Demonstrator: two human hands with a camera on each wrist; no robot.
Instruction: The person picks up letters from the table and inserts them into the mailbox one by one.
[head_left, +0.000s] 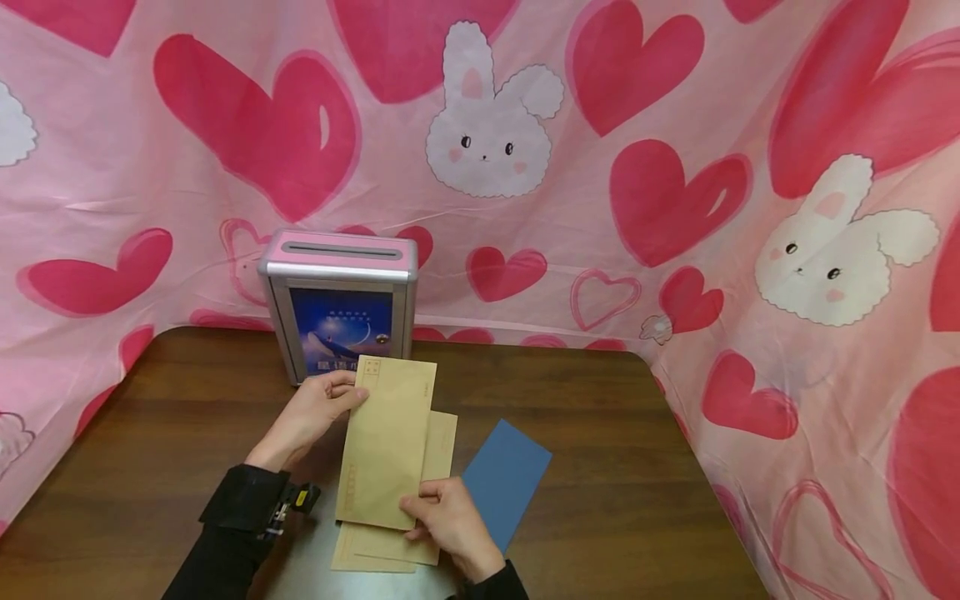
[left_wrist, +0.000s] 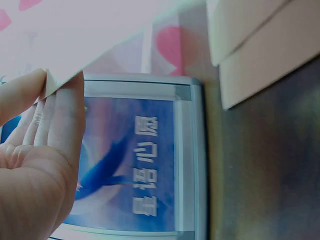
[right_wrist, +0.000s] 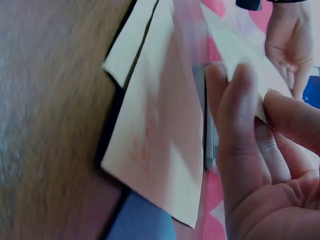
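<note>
well, i have both hands on one brown envelope [head_left: 386,450], and neither is merely resting there. my left hand [head_left: 306,414] pinches the left edge near the top, thumb on the front and fingers behind. my right hand [head_left: 453,521] pinches the right edge near the bottom, thumb likewise on the face. two grips at opposite edges probably keep so thin a thing from bending or swinging, and thumbs at the rim leave most of its face, with the small red print, in plain sight.

the envelope is raised over the table [head_left: 615,475], front toward me; both wrist views show it clear of the lower envelopes [head_left: 382,548], which lie flat and overlapping beneath it (i make out two, though more could be hidden). lying that close to me, they seem placed for easy reach.

a blue card [head_left: 512,475], or perhaps another envelope, lies slantwise to the right, partly behind my right hand, so i cannot tell whether it touches the pile. farther back, the box [head_left: 277,287] stands upright before the heart-patterned cloth [head_left: 540,225], its slot [head_left: 341,250] facing up and its picture panel [head_left: 330,312] turned my way, presumably so both stay within view.
</note>
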